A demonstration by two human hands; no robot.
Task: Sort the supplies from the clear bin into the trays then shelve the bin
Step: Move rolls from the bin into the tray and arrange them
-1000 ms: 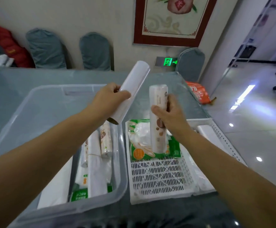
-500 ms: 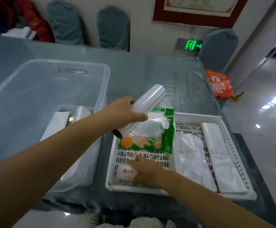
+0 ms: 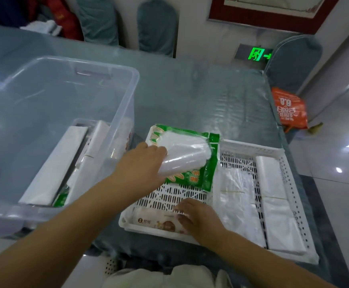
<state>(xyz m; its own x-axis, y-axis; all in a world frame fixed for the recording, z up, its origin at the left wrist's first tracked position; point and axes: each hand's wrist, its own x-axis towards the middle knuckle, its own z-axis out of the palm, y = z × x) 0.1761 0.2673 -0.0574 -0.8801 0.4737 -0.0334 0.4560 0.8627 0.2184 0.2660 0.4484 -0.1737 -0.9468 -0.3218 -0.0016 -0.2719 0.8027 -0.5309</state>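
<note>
Centrally, a white slotted tray (image 3: 290,154) sits on a table (image 3: 211,96) covered in blue-grey cloth under clear film. The left hand (image 3: 142,165) reaches over the tray's near-left part, its fingers curled round a plain white roll (image 3: 184,159) that is tilted, with its far end raised above a green packet (image 3: 207,175). The green packet lies in the tray's far-left corner, partly hidden by the roll. The right hand (image 3: 198,219) rests at the tray's near edge, its fingers laid over one end of a printed roll (image 3: 157,222), which lies flat along the near wall of the tray; whether the fingers clasp that roll or merely press on it cannot be told. In the right half of the tray lie two rows of flat white bag bundles (image 3: 238,196), side by side and running from far to near.

Left of the tray, just beside it, stands the clear bin (image 3: 126,84). Through its wall, at its near-right end, show white flat packs (image 3: 57,165), a further roll, and a corner of green packaging.

Beyond the table, blue-covered chairs (image 3: 157,28) stand against the wall, with a red garment (image 3: 65,19) at far left. A green exit sign (image 3: 256,54) glows low on the wall, below a dark red picture frame (image 3: 263,19). An orange bag (image 3: 290,109) lies on the shiny floor at the table's right edge.
</note>
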